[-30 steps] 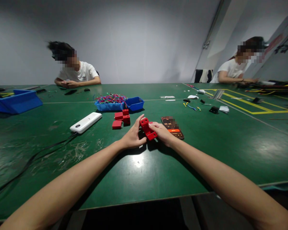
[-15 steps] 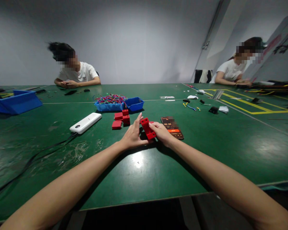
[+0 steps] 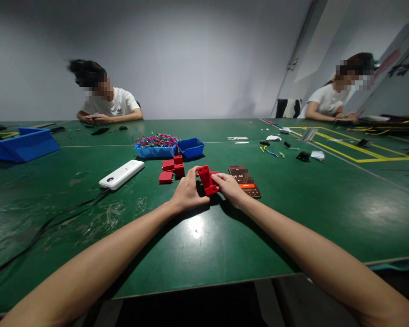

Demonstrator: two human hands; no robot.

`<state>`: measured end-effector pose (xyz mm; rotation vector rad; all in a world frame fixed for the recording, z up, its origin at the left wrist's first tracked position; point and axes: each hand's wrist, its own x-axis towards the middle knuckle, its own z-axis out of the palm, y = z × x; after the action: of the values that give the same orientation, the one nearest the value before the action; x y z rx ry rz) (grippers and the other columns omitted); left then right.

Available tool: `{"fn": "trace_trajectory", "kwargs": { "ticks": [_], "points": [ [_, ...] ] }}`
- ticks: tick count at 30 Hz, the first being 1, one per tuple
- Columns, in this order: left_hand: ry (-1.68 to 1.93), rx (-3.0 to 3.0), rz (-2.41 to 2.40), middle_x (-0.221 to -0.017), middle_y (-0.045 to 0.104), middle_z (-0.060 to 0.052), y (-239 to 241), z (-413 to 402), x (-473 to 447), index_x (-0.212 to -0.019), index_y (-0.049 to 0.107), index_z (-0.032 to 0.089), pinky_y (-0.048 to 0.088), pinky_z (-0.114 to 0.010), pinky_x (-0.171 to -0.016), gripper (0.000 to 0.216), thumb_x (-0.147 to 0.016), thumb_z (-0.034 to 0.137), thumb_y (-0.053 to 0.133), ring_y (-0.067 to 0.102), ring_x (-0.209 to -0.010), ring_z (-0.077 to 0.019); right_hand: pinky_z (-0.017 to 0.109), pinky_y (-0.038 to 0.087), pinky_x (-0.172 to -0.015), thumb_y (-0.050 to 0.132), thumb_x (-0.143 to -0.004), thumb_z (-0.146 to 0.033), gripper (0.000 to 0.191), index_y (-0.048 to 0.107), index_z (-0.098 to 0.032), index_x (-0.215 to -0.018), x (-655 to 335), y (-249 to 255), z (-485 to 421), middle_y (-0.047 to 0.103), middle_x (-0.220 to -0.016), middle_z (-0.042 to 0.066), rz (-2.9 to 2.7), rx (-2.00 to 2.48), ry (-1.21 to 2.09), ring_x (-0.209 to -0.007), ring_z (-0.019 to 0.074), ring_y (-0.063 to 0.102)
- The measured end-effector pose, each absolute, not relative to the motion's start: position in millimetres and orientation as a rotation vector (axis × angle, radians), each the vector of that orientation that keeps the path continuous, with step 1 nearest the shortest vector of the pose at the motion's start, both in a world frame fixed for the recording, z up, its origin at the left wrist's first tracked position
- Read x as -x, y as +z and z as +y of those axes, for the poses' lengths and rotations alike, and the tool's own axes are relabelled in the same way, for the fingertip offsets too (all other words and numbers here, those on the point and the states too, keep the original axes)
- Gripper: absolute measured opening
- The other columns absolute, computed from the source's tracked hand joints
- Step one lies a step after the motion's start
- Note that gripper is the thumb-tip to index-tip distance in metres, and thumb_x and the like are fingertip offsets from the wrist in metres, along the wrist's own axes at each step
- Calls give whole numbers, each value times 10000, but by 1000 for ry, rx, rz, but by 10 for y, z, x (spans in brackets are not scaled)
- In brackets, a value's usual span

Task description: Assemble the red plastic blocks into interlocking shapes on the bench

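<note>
A red plastic block with round holes (image 3: 206, 180) and a stepped shape is held up between my two hands above the green table (image 3: 197, 245). My left hand (image 3: 188, 190) closes on its left side, fingers at the top and thumb near the lower end. On the right side, my right hand (image 3: 227, 187) pinches a red part of it between thumb and fingertips. Several similar red blocks (image 3: 166, 177) lie together left of my hands, some with metal pins. Just beyond my right hand lies a phone (image 3: 248, 186) showing a timer.
Behind the red blocks stand a blue bin of coloured wires (image 3: 155, 151) and a second blue bin (image 3: 192, 150). A white power bank (image 3: 122, 175) with a black cable lies left; a larger blue bin (image 3: 23, 147) is farther left. Two people sit across the table.
My left fingers have curled from stretched upward to closed on the red block. The block has shifted slightly left and turned more upright. My right hand keeps its pinch.
</note>
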<state>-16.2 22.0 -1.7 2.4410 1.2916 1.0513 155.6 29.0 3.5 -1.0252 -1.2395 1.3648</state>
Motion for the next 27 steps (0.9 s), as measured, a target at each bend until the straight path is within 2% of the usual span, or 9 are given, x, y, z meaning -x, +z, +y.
{"fn": "trace_trajectory", "kwargs": {
  "ticks": [7,11,19,27],
  "points": [
    [1072,-2319,1422,-1351,454,-177,-38,243,169,-1382,266,154,458,-517,-999,929,-600,329,736,530,-1201,-357,258,500,-622,655,-663,-172,18,673,-168,-663,-1556,50,322,689,-693,27,-1077,1101,1284,-681,147,632],
    [1029,-2260,1468,-1366,430,-211,-31,246,165,-1390,252,119,448,-535,-1005,949,-608,360,734,517,-1207,-369,255,503,-628,539,-588,-61,170,659,-170,-640,-1581,59,338,665,-634,13,-1051,1124,1222,-655,140,639],
    [1059,-2272,1376,-1357,427,-193,-44,260,174,-1381,257,138,445,-519,-1025,931,-609,337,737,514,-1214,-347,266,487,-585,558,-575,-142,67,613,-178,-587,-1579,103,292,642,-557,5,-1019,1034,1243,-646,185,668],
    [1080,-2342,1243,-1437,353,-208,-71,273,189,-1433,184,157,367,-543,-1097,972,-634,322,712,403,-1340,-373,240,433,-517,609,-521,-173,50,602,-185,-568,-1587,126,287,631,-535,-10,-1022,1036,1295,-601,177,654]
  ]
}}
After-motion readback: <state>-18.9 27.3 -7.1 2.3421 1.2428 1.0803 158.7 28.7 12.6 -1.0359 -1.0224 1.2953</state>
